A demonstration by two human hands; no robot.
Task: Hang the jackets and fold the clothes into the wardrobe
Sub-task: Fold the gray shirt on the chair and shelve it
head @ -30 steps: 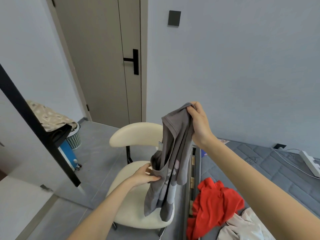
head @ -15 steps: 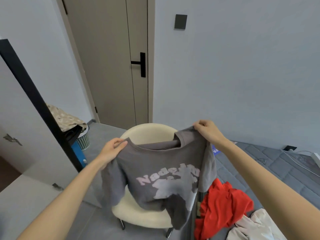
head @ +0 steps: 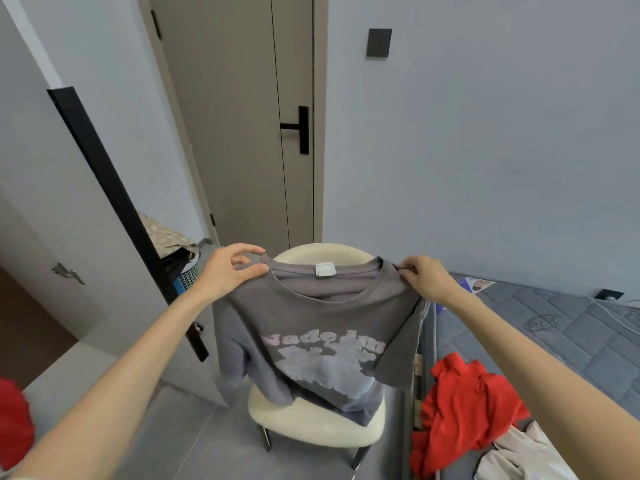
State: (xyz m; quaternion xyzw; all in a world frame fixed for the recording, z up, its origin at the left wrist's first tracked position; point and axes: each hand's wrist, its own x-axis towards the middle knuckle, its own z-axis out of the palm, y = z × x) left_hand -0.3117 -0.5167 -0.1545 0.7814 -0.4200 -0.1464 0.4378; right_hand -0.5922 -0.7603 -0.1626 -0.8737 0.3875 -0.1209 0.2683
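A grey T-shirt with a pale printed design hangs spread out in the air above a cream chair. My left hand pinches its left shoulder beside the collar. My right hand grips the right shoulder. The collar faces me, with a white label showing inside it. The shirt's lower hem drapes onto the chair seat. A red garment and a beige garment lie crumpled on the grey mattress at the right.
An open white wardrobe door with a black edge strip stands at the left. Behind it is a laundry basket with patterned cloth. A closed door is straight ahead. Something red shows at the lower left edge.
The shirt went from hanging bunched in my right hand to being spread wide between both hands. My left hand moved up from its lower part to the left shoulder.
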